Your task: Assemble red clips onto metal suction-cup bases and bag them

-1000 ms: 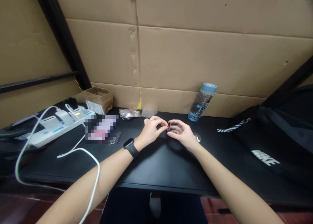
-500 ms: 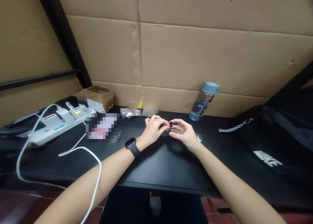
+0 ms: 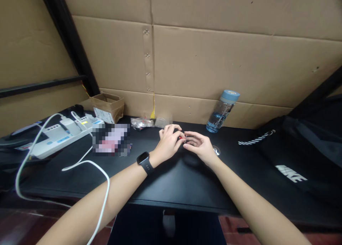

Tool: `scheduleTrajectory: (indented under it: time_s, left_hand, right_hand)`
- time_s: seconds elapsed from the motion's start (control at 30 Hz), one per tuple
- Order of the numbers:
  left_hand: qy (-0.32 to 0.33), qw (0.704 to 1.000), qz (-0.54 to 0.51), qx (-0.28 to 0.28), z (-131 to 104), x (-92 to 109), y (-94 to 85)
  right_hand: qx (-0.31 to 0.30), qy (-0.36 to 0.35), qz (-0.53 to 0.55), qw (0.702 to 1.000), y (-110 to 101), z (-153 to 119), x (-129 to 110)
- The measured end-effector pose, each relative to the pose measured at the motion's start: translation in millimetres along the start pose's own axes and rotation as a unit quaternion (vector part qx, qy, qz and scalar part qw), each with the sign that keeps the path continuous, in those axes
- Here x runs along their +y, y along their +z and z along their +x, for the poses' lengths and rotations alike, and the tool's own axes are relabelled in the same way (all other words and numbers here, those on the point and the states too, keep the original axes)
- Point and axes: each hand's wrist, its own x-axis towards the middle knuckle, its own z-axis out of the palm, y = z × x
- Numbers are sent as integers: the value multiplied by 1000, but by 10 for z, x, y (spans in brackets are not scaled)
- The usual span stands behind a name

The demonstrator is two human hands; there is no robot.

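Note:
Over the middle of the black table, my left hand [image 3: 169, 142], with a dark watch [image 3: 145, 162] on its wrist, pinches a small red thing [image 3: 181, 138] between thumb and forefinger. Facing it, my right hand [image 3: 199, 145] holds a thin, shiny, round-edged piece [image 3: 185, 139] by its rim, with thumb and fingers curved around it. The two pieces meet or nearly meet between the fingertips; their exact kind is too small to make out. Just beside my right wrist a shiny round disc [image 3: 216, 150] lies on the table.
A blue-capped water bottle [image 3: 222, 111] stands at the back. Plastic packets [image 3: 142, 123] and an open cardboard box [image 3: 109, 107] are back left. A white power strip [image 3: 64, 138] with a looping white cable [image 3: 108, 188] lies left. A dark NIKE bag [image 3: 291, 173] occupies the right.
The round piece has turned from showing more of its face to nearly edge-on. My hands have otherwise hardly moved.

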Motion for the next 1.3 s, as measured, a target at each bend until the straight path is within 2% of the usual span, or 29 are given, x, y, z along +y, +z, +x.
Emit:
scheduleTrajectory:
  time_s: [0.2,0.33,0.43,0.53,0.63,0.77,0.97,1.07,1.13,1.3]
  left_hand:
    - [-88,992,-93,-1,-8,63,81]
    - [-128,978,-164,2,-11,-18,227]
    - [-135,970,-203,-6,15,-126,273]
    - [-121,957,-262,-20,52,-194,232]
    - [-102,945,-310,-36,74,-200,165]
    - [-113,931,-343,-49,70,-183,140]
    - [-122,931,-332,-85,75,-196,154]
    - [-137,943,-303,-29,96,-218,121]
    - [-118,954,-274,-3,101,-220,73]
    - [-45,984,-150,-86,55,-157,-44]
  right_hand:
    - [43,-42,-46,997,23,3,-42]
    - [42,-46,-104,993,-18,20,-44]
    - [20,-57,-126,990,-40,21,-58]
    - [-13,-86,-132,987,-39,3,-84]
    - [-7,-116,-170,978,-39,-12,-112]
    - [5,-150,-226,962,-57,-10,-162]
    - [0,-193,-293,936,-77,-1,-204]
    - [-8,-199,-318,927,-84,7,-202]
    - [-16,-200,-332,922,-92,13,-199]
    - [-30,-200,-344,917,-119,19,-191]
